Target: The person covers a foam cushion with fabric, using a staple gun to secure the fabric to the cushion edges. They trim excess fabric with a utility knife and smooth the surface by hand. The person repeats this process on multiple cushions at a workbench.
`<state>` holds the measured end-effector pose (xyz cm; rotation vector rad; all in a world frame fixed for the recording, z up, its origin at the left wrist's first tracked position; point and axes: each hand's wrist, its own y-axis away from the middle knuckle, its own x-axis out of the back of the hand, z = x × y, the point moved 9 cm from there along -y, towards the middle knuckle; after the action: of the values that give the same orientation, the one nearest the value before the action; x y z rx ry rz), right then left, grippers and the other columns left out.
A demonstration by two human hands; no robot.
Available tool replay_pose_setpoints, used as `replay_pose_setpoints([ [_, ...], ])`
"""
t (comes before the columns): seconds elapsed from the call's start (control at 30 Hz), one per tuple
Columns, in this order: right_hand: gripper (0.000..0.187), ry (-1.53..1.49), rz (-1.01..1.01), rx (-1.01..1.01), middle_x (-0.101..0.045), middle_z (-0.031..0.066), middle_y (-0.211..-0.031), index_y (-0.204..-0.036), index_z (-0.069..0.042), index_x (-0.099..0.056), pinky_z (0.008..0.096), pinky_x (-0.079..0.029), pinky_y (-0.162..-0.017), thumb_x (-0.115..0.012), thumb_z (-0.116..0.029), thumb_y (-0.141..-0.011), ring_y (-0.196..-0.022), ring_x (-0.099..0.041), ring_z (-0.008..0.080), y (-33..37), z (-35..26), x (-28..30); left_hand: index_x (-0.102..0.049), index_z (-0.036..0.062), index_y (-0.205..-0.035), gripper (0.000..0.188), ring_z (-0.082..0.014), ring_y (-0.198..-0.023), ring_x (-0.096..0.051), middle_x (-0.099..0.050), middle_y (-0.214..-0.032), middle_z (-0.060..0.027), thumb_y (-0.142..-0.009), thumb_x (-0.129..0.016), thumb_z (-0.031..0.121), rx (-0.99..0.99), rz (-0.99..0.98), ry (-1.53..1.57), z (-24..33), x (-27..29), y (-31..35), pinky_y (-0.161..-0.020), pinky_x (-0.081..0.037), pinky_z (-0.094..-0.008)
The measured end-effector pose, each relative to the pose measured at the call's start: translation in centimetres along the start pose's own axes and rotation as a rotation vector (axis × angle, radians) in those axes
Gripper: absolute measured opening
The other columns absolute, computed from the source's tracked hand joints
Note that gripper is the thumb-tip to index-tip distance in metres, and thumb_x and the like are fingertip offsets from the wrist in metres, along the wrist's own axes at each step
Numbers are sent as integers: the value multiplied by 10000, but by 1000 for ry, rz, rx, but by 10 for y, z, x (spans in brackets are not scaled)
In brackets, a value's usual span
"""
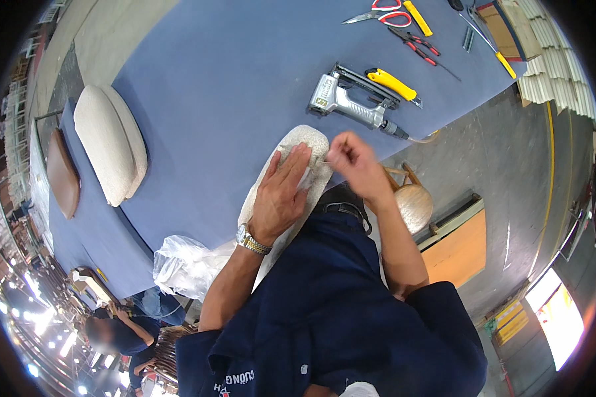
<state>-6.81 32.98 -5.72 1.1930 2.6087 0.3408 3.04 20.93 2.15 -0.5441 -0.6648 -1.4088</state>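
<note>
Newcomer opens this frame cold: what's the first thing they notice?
Probably the silver metal staple gun, lying on the blue-grey table beside a yellow-handled utility knife. Next, the long, cream fabric-covered pad at the near edge, with the left hand flat on it and the right hand curled at its right side. Over at left lie two overlapping cream cushions.

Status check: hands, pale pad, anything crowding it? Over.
Left hand flat on pale pad. Right hand curled by its edge, grip unclear. Plastic bag close left of pad; staple gun clear of it.
</note>
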Motion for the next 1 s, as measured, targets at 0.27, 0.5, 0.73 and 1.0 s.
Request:
replay_pose_setpoints([
  [0.27, 625, 1238, 179, 164, -641, 171, -1248, -1323, -70, -562, 511, -531, -899, -822, -136, -758, -1060, -642, 397, -94, 19, 57, -504, 72, -1495, 743, -309, -1398, -529, -572, -1486, -165, -796, -735, -28, -21, 63, 53, 0, 2, -4, -1201, -366, -504],
  [0.5, 501, 867, 142, 6, -698, 193, -1254, -1272, -60, -671, 403, -531, -992, -753, -193, -796, -1162, -671, 344, -67, -55, 64, -523, 96, -1487, 733, -313, -1364, -560, -569, -1494, -141, -800, -741, -37, -4, 104, 115, -2, 11, -3, -1198, -380, -500],
  [0.73, 356, 430, 11, 282, -673, 143, -974, -1071, 11, -680, 366, -535, -824, -792, -95, -750, -886, -674, 294, 59, -101, 27, -498, 80, -1499, 756, -323, -1394, -525, -553, -1502, -163, -783, -699, -58, 1, 79, 106, -8, 1, 0, -1204, -375, -491],
  [1.0, 372, 494, -15, 304, -681, 148, -970, -1059, 23, -688, 365, -526, -777, -793, -149, -746, -854, -666, 317, 67, -80, 4, -484, 66, -1506, 778, -325, -1418, -500, -552, -1503, -164, -765, -667, -85, -14, 70, 124, -6, 4, -3, -1209, -366, -486],
])
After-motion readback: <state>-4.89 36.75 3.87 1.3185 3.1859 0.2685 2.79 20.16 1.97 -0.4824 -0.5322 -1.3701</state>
